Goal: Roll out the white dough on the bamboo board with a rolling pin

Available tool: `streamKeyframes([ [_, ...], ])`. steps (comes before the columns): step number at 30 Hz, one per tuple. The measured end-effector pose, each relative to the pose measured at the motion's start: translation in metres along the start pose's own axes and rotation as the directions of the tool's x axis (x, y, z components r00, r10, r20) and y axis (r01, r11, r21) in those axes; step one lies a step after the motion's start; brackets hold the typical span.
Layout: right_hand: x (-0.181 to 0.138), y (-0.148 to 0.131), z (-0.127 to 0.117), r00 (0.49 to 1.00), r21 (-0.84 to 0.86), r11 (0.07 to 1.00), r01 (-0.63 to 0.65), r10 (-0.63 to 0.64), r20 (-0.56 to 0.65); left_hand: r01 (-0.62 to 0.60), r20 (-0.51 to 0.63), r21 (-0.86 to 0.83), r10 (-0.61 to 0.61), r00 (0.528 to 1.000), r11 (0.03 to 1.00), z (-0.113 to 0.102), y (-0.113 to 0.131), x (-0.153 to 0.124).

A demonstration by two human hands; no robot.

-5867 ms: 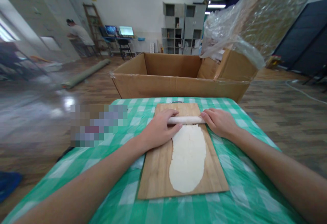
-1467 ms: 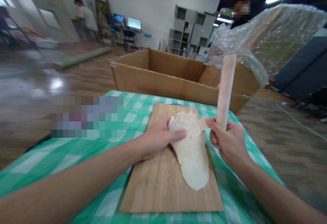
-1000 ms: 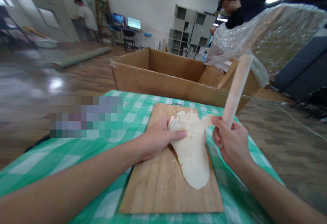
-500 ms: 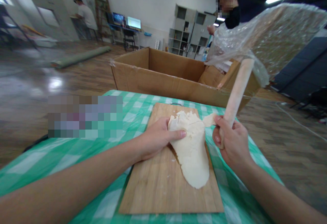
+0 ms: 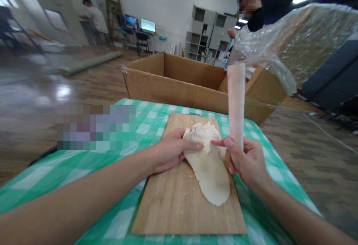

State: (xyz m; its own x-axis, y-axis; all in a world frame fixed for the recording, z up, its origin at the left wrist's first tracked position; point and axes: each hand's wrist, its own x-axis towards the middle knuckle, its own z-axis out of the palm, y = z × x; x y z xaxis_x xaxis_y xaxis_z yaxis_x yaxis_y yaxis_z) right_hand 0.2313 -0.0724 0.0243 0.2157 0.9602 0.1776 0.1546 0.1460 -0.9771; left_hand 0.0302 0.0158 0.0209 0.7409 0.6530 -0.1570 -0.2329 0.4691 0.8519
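Note:
A flattened, pale sheet of dough [image 5: 211, 176] lies on a wooden cutting board [image 5: 167, 207], its far end bunched and ragged. My left hand [image 5: 173, 150] grips the dough's left side, thumb on top and fingers tucked beneath. My right hand [image 5: 247, 159] is closed around the lower end of a wooden rolling pin [image 5: 236, 103], which stands nearly upright. The index finger of that hand reaches left and presses on the folded upper part of the dough. The fingers under the dough are hidden.
A green-and-white checked cloth [image 5: 112, 185] covers the table. Beyond its far edge stands a large open cardboard box [image 5: 179, 88] with clear plastic wrap [image 5: 279, 43] at its right. One person [image 5: 254, 17] stands behind the box; another person [image 5: 95, 17] sits far left.
My right hand has moved left with the rolling pin, which has swung more upright. The dough flap it held out at the right is now folded onto the sheet. My left hand stays put.

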Motion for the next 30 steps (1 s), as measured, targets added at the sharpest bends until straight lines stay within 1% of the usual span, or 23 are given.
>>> streamKeyframes([
  [2,0.002,0.002,-0.001,0.993,-0.013,0.999,0.031,-0.032,-0.114,0.001,0.006,-0.016,-0.001,1.000,1.000,-0.002,0.000,0.001],
  [4,0.006,0.003,-0.002,0.969,-0.003,0.999,0.053,-0.052,-0.243,-0.004,-0.002,-0.028,0.004,1.000,1.000,-0.003,0.000,0.002],
  [5,0.008,0.003,-0.002,0.962,0.007,0.999,0.044,-0.041,-0.269,-0.008,-0.005,-0.032,0.008,1.000,0.999,-0.003,0.000,0.003],
  [6,0.010,0.004,-0.002,0.965,0.021,1.000,0.019,-0.013,-0.263,-0.011,-0.001,-0.033,0.011,1.000,0.999,-0.003,0.000,0.003],
  [7,0.011,0.004,-0.002,0.973,0.038,0.999,-0.019,0.027,-0.229,-0.013,0.009,-0.031,0.014,1.000,0.999,-0.003,0.000,0.003],
  [9,0.011,0.005,0.000,0.987,0.058,0.993,-0.103,0.109,-0.120,-0.017,0.041,-0.007,0.017,0.999,1.000,-0.002,0.001,0.002],
  [11,0.009,0.005,0.003,0.988,0.045,0.987,-0.153,0.154,-0.024,-0.025,0.063,0.061,0.021,0.998,0.998,0.001,0.001,0.000],
  [12,0.008,0.005,0.005,0.987,0.033,0.986,-0.162,0.162,0.004,-0.037,0.056,0.114,0.030,0.998,0.993,0.002,0.001,-0.001],
  [14,0.007,0.005,0.007,0.986,0.011,0.986,-0.165,0.165,0.016,-0.067,0.013,0.247,0.066,0.998,0.967,0.006,0.000,-0.003],
  [17,0.006,0.004,0.010,0.986,0.006,0.987,-0.162,0.162,-0.028,-0.090,-0.060,0.403,0.124,0.990,0.911,0.010,-0.003,-0.005],
  [19,0.006,0.004,0.010,0.986,0.006,0.986,-0.165,0.165,-0.034,-0.086,-0.078,0.424,0.131,0.988,0.902,0.012,-0.005,-0.006],
  [21,0.005,0.005,0.009,0.986,0.011,0.986,-0.169,0.169,-0.010,-0.070,-0.107,0.420,0.126,0.986,0.905,0.014,-0.006,-0.006],
  [24,0.004,0.005,0.006,0.984,-0.011,0.987,-0.161,0.161,0.072,-0.015,-0.209,0.456,0.123,0.970,0.890,0.015,-0.006,-0.005],
  [26,0.004,0.004,0.004,0.980,-0.055,0.987,-0.152,0.158,0.123,0.015,-0.254,0.491,0.127,0.959,0.871,0.016,-0.005,-0.005],
  [28,0.003,0.002,0.004,0.977,-0.093,0.984,-0.150,0.162,0.140,0.013,-0.246,0.528,0.138,0.959,0.849,0.016,-0.004,-0.005],
  [30,0.002,0.000,0.005,0.979,-0.102,0.983,-0.151,0.163,0.120,-0.018,-0.211,0.558,0.163,0.964,0.829,0.018,-0.003,-0.005],
])
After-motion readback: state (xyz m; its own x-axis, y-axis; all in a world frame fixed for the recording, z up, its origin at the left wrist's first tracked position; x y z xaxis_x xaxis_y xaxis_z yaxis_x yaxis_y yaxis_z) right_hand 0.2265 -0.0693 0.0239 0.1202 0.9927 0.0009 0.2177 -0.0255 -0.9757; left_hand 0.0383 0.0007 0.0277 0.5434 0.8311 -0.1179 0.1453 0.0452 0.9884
